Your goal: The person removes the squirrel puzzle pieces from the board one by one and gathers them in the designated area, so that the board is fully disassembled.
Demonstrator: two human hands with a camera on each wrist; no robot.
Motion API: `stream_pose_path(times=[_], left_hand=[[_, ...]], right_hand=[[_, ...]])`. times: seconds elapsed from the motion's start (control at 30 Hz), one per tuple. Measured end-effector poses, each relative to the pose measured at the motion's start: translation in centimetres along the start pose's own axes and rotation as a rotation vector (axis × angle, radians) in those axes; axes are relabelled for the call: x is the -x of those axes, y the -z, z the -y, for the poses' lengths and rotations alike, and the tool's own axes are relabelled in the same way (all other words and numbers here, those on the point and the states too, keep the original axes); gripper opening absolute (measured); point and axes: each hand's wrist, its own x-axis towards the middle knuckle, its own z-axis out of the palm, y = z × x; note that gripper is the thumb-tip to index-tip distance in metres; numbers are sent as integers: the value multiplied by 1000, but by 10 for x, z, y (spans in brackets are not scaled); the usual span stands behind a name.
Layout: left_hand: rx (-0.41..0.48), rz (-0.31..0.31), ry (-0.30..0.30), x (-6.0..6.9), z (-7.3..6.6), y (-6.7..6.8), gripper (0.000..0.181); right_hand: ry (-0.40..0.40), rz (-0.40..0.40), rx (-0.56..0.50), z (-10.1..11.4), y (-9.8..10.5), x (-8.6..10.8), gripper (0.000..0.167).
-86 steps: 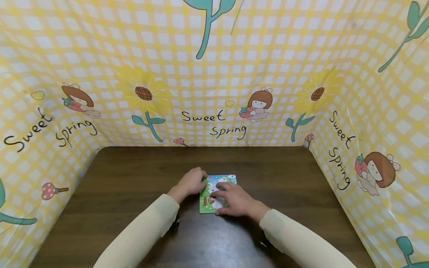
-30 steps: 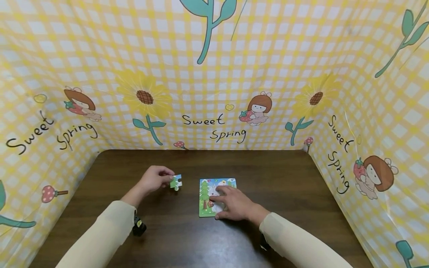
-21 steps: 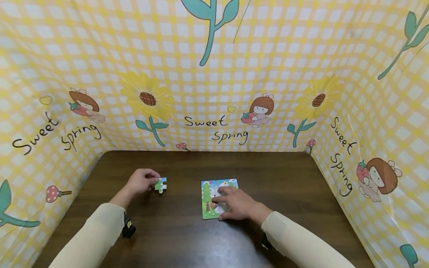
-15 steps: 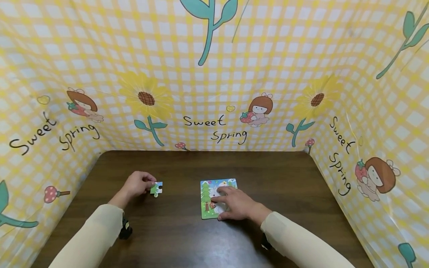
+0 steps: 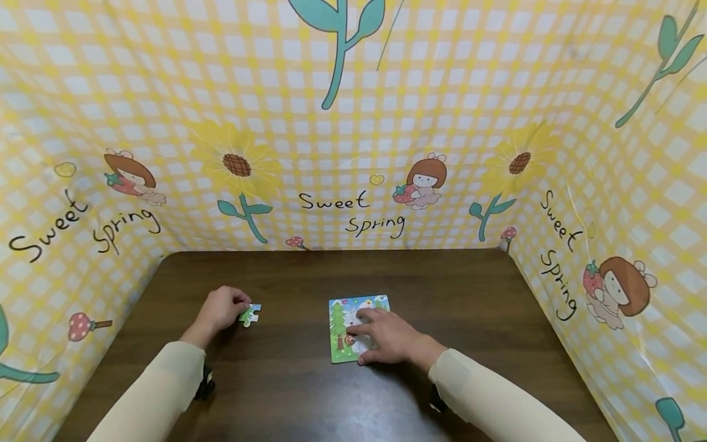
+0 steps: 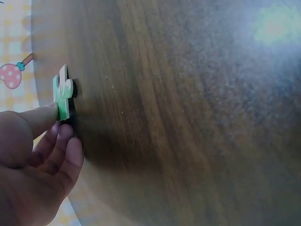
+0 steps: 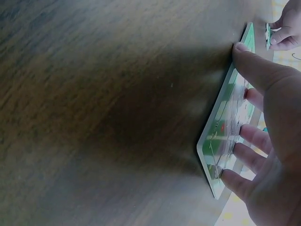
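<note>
Left hand (image 5: 220, 310) pinches a piece (image 5: 252, 314) at nine o'clock from the puzzle (image 5: 337, 316), likely setting-down; next needs gentle release. Right hand (image 5: 394, 337), fingers apart, rests on the puzzle.

Black "Sweet Spring" lettering (image 5: 375, 223), three times, on yellow-checked cloth (image 5: 337, 144)

Tabletop (image 5: 287, 393) in high head, close wrist views
</note>
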Motion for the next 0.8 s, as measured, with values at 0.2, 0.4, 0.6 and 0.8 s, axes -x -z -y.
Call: stream_pose_path(times=[0.2,0.4,0.6,0.8], left_hand=[[-24,-7,12,-2,1,-4,11],[-21,-26,29,-1,0,-8,15],[24,-83,-8,2,-29,-16,27],[81,-77,-120,0,-78,-31,25]], right_hand=[[13,-15,2,0,1,1,69],[13,-32,10,2,-2,1,69],[-7,-44,7,6,-6,4,66],[0,-75,-25,6,-5,10,62]])
